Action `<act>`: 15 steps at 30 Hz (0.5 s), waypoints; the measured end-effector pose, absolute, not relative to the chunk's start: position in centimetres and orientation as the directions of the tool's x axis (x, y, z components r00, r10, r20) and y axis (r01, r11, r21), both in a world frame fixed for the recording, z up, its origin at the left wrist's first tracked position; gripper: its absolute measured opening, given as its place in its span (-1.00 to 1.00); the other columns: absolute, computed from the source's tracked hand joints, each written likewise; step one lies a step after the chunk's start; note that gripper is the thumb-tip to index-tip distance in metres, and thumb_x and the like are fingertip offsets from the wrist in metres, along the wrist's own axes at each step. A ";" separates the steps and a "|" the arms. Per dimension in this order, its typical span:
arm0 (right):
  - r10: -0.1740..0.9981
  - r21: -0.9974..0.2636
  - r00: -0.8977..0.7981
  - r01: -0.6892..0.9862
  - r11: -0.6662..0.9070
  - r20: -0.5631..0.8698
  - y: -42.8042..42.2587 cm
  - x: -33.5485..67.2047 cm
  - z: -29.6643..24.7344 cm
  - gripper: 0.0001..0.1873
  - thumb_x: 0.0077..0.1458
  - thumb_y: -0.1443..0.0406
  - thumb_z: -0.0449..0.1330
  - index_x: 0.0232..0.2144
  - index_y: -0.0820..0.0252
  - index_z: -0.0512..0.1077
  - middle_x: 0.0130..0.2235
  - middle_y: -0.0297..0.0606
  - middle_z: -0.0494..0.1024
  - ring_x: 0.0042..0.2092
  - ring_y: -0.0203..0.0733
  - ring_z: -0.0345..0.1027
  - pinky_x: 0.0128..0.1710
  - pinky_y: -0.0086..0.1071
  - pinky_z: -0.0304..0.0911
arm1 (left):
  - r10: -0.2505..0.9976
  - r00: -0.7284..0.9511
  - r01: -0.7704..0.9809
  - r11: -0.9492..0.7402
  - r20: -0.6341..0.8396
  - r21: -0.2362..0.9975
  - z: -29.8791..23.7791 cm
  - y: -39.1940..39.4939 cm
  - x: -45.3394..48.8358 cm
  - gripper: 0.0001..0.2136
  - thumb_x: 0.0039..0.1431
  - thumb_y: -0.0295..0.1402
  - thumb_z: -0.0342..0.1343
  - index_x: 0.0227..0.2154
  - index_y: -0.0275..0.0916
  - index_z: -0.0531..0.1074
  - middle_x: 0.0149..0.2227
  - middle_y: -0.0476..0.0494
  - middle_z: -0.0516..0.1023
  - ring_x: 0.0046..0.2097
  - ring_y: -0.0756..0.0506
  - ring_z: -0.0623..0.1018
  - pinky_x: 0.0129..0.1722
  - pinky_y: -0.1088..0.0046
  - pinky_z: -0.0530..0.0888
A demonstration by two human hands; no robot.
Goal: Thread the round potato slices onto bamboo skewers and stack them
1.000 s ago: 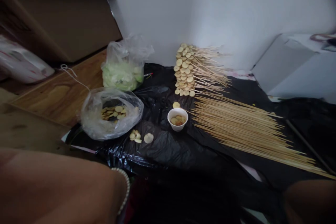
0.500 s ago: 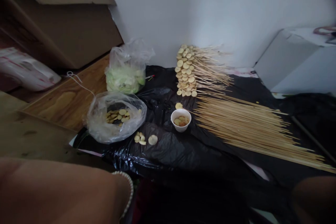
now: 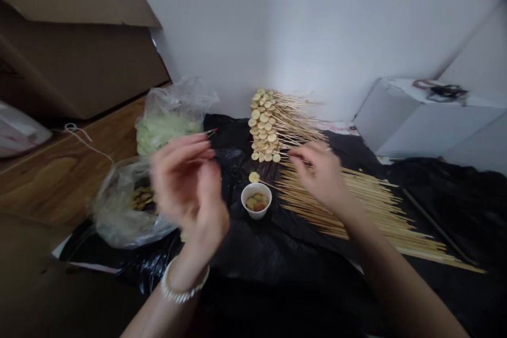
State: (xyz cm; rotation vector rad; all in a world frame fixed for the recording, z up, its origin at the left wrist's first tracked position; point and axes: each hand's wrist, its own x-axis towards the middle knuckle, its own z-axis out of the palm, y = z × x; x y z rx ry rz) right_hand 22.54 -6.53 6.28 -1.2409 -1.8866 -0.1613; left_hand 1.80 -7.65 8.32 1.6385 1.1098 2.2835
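Two hands: both were in over the black plastic sheet (image 3: 277,253), well apart, the cup between them!
Left hand (image 3: 186,185): blurred and raised off the sheet at nine o'clock from the cup; fingers spread and loose, nothing seen in it.
Bead bracelet (image 3: 184,289): it sat round the left wrist.
Right hand (image 3: 320,174): down on the bare sticks at two o'clock from the cup, fingers curled onto them. Whether one was pinched could not be told.
Bare bamboo skewers (image 3: 380,216): a wide flat fan, and what a pile! It ran from beside the cup out toward four o'clock, under the right hand. One thin tip poked past the fingers toward the cup.
White cup (image 3: 256,199): upright on the sheet, pale round slices inside.
Loose slice (image 3: 254,176): just beside the cup at twelve o'clock.
Loaded skewers (image 3: 263,124): stacked by the wall further out at twelve o'clock, slice ends toward nine, sticks toward three.
Clear bag of slices (image 3: 119,216): at nine o'clock, partly behind the left hand.
Bag of green vegetable (image 3: 166,121): at ten o'clock, near the wall.
Cardboard box (image 3: 79,47): far off at ten o'clock.
White box (image 3: 415,116): off at two o'clock.
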 end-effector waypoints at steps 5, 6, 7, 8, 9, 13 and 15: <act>0.889 -0.282 -0.296 0.871 0.402 0.350 -2.0 21.7 -0.9 -0.79 0.20 0.26 0.08 -0.32 0.20 0.50 -0.26 -0.18 0.50 -0.13 -0.14 0.29 -0.05 -0.27 0.14 | 0.920 -0.184 0.066 -0.338 0.345 0.939 3.2 -0.2 1.8 -0.79 0.12 -0.18 0.10 -0.32 -0.23 0.46 -0.30 -0.09 0.54 -0.37 0.02 0.47 -0.43 0.55 0.36; 0.900 -0.272 -0.302 0.880 0.390 0.314 -1.9 21.6 -1.9 -0.78 0.20 0.23 0.09 -0.32 0.20 0.50 -0.26 -0.16 0.50 -0.11 -0.13 0.28 -0.06 -0.27 0.14 | 0.956 -0.134 0.046 -0.257 0.260 0.965 2.0 1.0 1.7 -0.77 0.10 -0.17 0.11 -0.32 -0.24 0.46 -0.32 -0.10 0.55 -0.38 0.02 0.46 -0.45 0.55 0.35; 0.908 -0.263 -0.309 0.885 0.383 0.284 -2.0 21.5 -2.7 -0.78 0.20 0.21 0.09 -0.32 0.20 0.49 -0.26 -0.16 0.49 -0.11 -0.12 0.28 -0.08 -0.28 0.14 | 0.972 -0.101 0.035 -0.208 0.210 0.978 0.8 1.9 1.7 -0.75 0.09 -0.15 0.12 -0.34 -0.25 0.46 -0.34 -0.11 0.55 -0.41 0.02 0.46 -0.46 0.55 0.34; 0.913 -0.247 -0.319 0.891 0.380 0.255 -2.1 21.3 -3.3 -0.77 0.19 0.20 0.10 -0.33 0.20 0.49 -0.27 -0.16 0.49 -0.12 -0.12 0.27 -0.09 -0.29 0.14 | 0.979 -0.086 0.032 -0.180 0.182 0.983 -0.3 2.5 1.7 -0.74 0.08 -0.15 0.12 -0.34 -0.27 0.47 -0.36 -0.11 0.55 -0.42 0.02 0.45 -0.47 0.55 0.34; 0.915 -0.226 -0.333 0.896 0.382 0.229 -2.3 21.2 -3.7 -0.78 0.18 0.20 0.11 -0.33 0.20 0.49 -0.28 -0.15 0.48 -0.12 -0.11 0.27 -0.10 -0.30 0.14 | 0.981 -0.088 0.031 -0.169 0.171 0.985 -1.2 2.9 1.8 -0.73 0.07 -0.14 0.12 -0.35 -0.27 0.47 -0.38 -0.11 0.54 -0.44 0.03 0.44 -0.48 0.55 0.33; 0.914 -0.151 -0.357 0.909 0.388 0.194 -2.6 20.4 -4.6 -0.82 0.17 0.28 0.10 -0.35 0.23 0.48 -0.25 -0.11 0.46 -0.08 -0.08 0.24 -0.09 -0.30 0.13 | 0.984 -0.096 0.025 -0.150 0.152 0.988 -3.7 3.0 2.1 -0.72 0.05 -0.13 0.12 -0.37 -0.28 0.47 -0.43 -0.10 0.53 -0.49 0.03 0.42 -0.52 0.53 0.31; 0.916 -0.140 -0.346 0.916 0.377 0.203 -2.5 20.2 -5.0 -0.81 0.18 0.32 0.07 -0.39 0.22 0.47 -0.27 -0.13 0.46 -0.10 -0.08 0.25 -0.10 -0.31 0.12 | 0.986 -0.081 0.040 -0.144 0.147 0.989 -4.3 3.0 2.1 -0.72 0.06 -0.13 0.12 -0.38 -0.29 0.47 -0.44 -0.11 0.53 -0.51 0.03 0.40 -0.53 0.52 0.30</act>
